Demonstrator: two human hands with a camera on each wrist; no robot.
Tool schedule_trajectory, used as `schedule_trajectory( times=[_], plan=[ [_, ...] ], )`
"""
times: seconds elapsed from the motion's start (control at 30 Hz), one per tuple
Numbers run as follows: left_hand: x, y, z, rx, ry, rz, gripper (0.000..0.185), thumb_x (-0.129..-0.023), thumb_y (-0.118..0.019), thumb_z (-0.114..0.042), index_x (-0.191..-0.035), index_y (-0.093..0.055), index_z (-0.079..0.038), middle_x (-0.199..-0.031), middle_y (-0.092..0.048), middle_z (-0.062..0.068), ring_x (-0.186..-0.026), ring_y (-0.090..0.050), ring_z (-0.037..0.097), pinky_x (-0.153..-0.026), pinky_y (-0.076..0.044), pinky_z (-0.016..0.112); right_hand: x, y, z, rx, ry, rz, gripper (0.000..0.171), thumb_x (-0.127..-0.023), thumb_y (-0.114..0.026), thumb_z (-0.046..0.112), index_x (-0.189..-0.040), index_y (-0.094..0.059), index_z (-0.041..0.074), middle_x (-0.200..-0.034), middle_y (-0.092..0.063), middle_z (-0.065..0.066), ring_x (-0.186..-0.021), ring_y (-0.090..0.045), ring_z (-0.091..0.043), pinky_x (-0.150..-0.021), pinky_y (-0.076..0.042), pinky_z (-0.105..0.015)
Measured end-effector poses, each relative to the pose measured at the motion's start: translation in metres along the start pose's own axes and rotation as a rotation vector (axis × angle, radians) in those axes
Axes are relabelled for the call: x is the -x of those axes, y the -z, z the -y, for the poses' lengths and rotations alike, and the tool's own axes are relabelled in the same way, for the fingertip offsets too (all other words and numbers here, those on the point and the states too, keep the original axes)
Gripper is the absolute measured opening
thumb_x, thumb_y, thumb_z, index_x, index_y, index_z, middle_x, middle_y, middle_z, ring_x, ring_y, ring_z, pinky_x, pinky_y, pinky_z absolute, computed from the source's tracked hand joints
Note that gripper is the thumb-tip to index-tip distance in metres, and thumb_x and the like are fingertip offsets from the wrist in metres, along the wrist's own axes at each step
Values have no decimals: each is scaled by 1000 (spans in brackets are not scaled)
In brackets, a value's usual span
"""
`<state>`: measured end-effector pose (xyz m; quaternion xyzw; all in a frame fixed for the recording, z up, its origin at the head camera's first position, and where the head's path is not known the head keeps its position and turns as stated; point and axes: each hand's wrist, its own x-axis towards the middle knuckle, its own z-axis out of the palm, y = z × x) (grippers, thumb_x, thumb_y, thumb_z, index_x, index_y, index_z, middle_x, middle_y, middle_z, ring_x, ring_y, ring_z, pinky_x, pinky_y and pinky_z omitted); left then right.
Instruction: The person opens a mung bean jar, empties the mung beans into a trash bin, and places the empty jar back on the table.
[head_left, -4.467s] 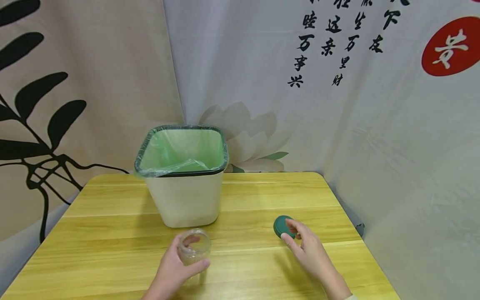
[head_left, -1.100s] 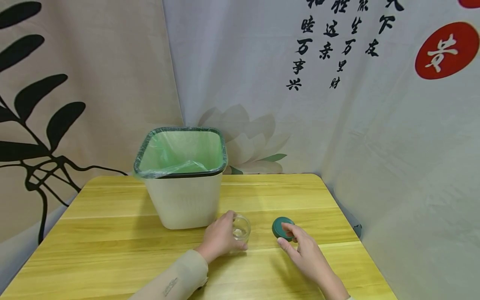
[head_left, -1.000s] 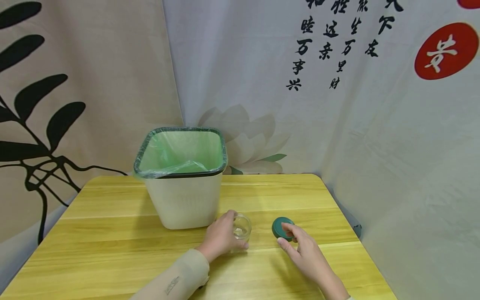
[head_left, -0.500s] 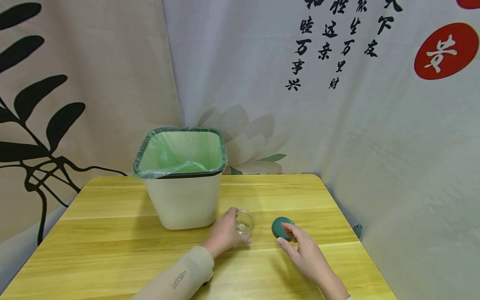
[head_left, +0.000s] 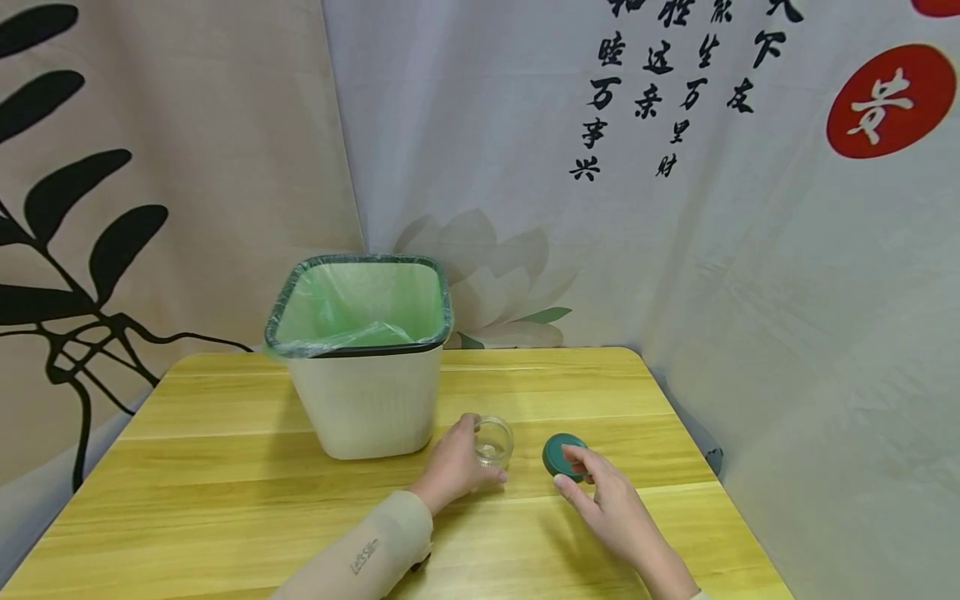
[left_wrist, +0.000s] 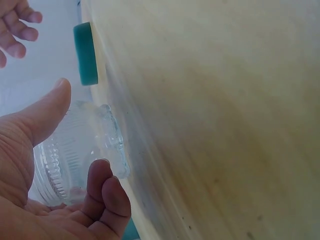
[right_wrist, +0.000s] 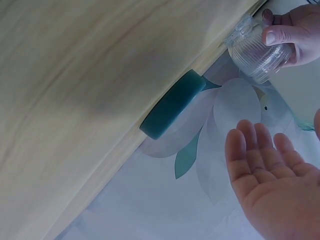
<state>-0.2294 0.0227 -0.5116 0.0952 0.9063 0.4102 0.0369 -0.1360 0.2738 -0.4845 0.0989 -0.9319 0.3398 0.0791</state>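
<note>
My left hand [head_left: 454, 463] holds a small clear glass jar [head_left: 495, 442] in front of the bin's right side, thumb on the near side and fingers round the far side. Ribs mark the jar's glass [left_wrist: 82, 135] in the left wrist view, and its lower end is right at the tabletop. To its right, a round green lid [head_left: 562, 457] lies on the table. My right hand [head_left: 611, 504] is just beside the lid, fingers relaxed and holding nothing. In the right wrist view its palm [right_wrist: 280, 195] and fingers stand apart from the lid's edge [right_wrist: 172, 104].
A white bin [head_left: 367, 404] with a green plastic liner stands at the back left of the wooden table [head_left: 225, 500]. Printed cloth [head_left: 480, 125] hangs behind and on both sides. The left sleeve [head_left: 375, 546] crosses the table's front.
My left hand has carried the jar rightward and away from me, from the front of the bin towards the lid, slowing to small shifts lately. The right hand and lid have stayed put.
</note>
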Motion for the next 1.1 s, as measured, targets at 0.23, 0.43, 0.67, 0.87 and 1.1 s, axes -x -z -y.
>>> schedule_trajectory(
  times=[0.23, 0.43, 0.67, 0.87, 1.1],
  plan=[
    [0, -2, 1, 30, -1, -5, 103, -70, -103, -30, -150, -46, 1, -148, -61, 23, -133, -62, 41, -111, -54, 56, -1, 1, 0, -1, -6, 9, 47, -106, -67, 41, -146, -61, 18, -139, -70, -5, -119, -69, -24, -95, -61, -45],
    [1, -3, 4, 52, -24, -10, 98, -73, -102, -27, -148, -47, 3, -144, -63, 25, -132, -63, 42, -111, -53, 57, -2, 1, 1, -2, -6, 13, 47, -105, -69, 37, -146, -62, 15, -140, -70, -8, -120, -69, -26, -98, -61, -50],
    [2, -4, 7, 73, -63, 0, 95, -76, -100, -23, -149, -47, 5, -141, -65, 26, -129, -65, 42, -110, -54, 57, -1, 1, 0, 3, -6, 16, 46, -106, -69, 36, -146, -62, 14, -139, -70, -8, -119, -69, -24, -98, -61, -50],
    [4, -3, 8, 77, -67, 11, 94, -76, -99, -23, -148, -46, 6, -139, -65, 25, -128, -65, 40, -110, -54, 57, -2, 1, 0, 5, -8, 18, 47, -106, -69, 37, -146, -62, 13, -138, -71, -7, -119, -69, -24, -97, -61, -49],
    [13, -1, 5, 79, -62, 18, 100, -78, -98, -25, -151, -41, 11, -144, -61, 30, -134, -61, 46, -114, -51, 60, -1, 1, -1, 6, -10, 23, 51, -106, -65, 46, -146, -62, 15, -139, -71, -6, -119, -69, -24, -99, -60, -49]
  ],
)
